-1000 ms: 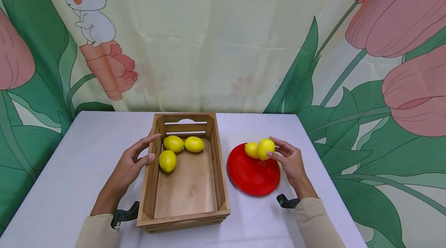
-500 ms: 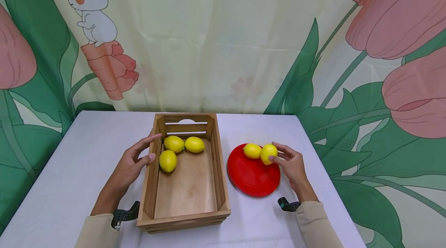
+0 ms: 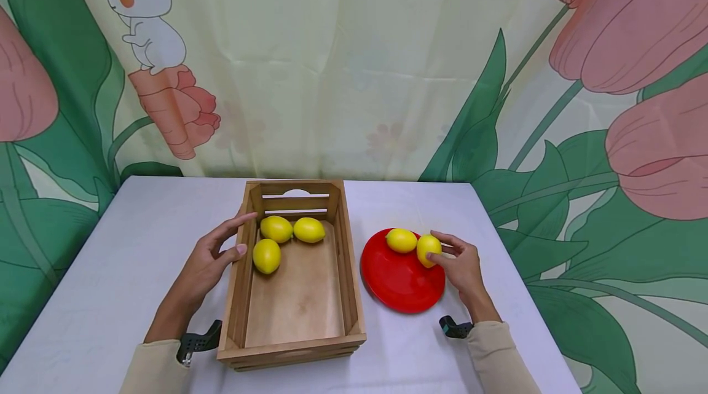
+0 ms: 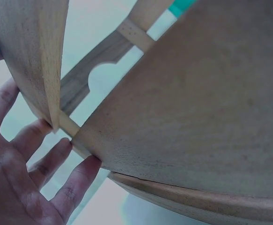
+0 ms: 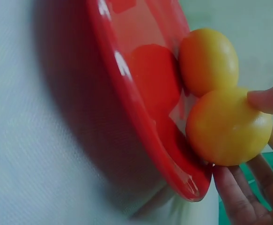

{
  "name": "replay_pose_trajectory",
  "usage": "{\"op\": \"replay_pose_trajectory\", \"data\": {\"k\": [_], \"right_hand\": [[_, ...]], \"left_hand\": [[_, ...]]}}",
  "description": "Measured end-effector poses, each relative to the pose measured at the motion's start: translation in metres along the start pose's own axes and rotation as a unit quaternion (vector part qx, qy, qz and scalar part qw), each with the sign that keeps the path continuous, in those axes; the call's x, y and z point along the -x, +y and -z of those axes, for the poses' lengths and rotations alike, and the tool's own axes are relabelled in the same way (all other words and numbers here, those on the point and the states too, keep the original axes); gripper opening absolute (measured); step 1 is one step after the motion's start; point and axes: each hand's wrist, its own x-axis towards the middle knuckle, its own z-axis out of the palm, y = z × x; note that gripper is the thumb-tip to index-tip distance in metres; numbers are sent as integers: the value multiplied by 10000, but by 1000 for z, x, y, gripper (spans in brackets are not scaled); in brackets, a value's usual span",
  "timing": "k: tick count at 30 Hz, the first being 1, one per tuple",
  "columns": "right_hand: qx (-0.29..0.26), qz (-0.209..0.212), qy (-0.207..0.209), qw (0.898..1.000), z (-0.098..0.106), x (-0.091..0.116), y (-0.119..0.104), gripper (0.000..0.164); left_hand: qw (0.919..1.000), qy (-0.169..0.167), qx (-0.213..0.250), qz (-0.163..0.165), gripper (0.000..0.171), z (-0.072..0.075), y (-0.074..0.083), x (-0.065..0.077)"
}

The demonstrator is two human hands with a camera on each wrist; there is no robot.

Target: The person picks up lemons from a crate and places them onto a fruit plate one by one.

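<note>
My right hand (image 3: 460, 266) pinches a yellow lemon (image 3: 428, 249) between thumb and fingers at the right side of a red plate (image 3: 402, 289). Beside it on the plate lies a second lemon (image 3: 401, 240); the right wrist view shows the held lemon (image 5: 229, 126) against the other lemon (image 5: 209, 62). My left hand (image 3: 209, 259) rests at the left side of a wooden crate (image 3: 303, 314), index finger and thumb at its rim. Seen from the left wrist, fairly straight fingers (image 4: 80, 185) touch the crate's slats. Three lemons (image 3: 267, 256) lie in the crate's far left part.
A white cloth covers the table (image 3: 138, 246). Behind it hangs a curtain (image 3: 332, 62) printed with tulips and a rabbit. The crate's right wall (image 3: 350, 259) stands between its lemons and the plate, with a narrow strip of cloth between crate and plate.
My right hand has lowered its lemon and brought it slightly toward me, at the plate's right edge. The left hand and the crate stay in place.
</note>
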Motion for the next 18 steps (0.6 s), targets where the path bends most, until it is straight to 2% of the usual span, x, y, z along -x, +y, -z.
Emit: {"op": "replay_pose_trajectory", "data": {"k": [12,18], "right_hand": [[569,163,-196,9981,-9,-2,-3,51],[732,207,-114,9970,-12,-2,-2,52]], "left_hand": [[10000,19,-12,-36,50,1,-1,2],[9999,-6,74,-101,49,0,0,1]]}}
